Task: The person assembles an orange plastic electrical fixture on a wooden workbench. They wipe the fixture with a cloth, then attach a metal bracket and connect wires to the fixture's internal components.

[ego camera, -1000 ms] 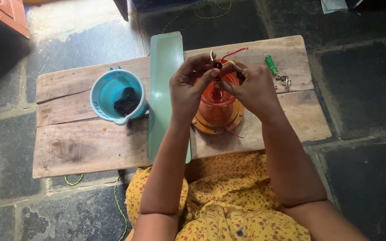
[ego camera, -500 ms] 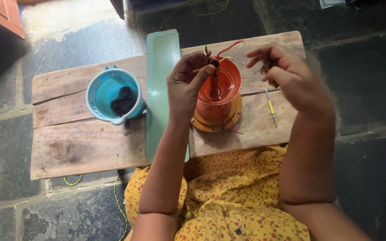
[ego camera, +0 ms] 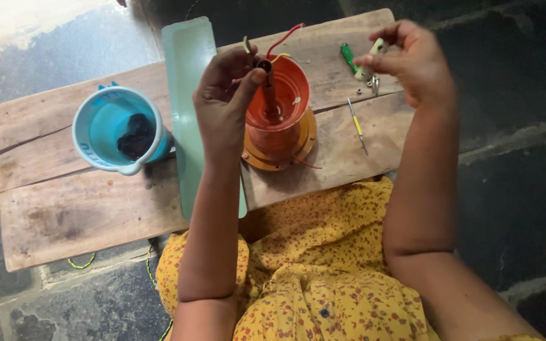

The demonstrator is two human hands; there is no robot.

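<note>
I am seeing the mug sitting near the plank's left edge, the cup-shaped housing standing mid-plank, the screwdrivers lying right of it.

Left hand pinching wires above round orange plastic housing, right hand holding small pale part, light-blue plastic mug on wooden board

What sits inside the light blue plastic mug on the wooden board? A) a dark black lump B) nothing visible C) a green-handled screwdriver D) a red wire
A: the light blue plastic mug, standing on the wooden board to the left of the orange plastic cup-shaped housing, holds a dark black lump; the green-handled screwdriver lies on the board by the right hand.
</note>
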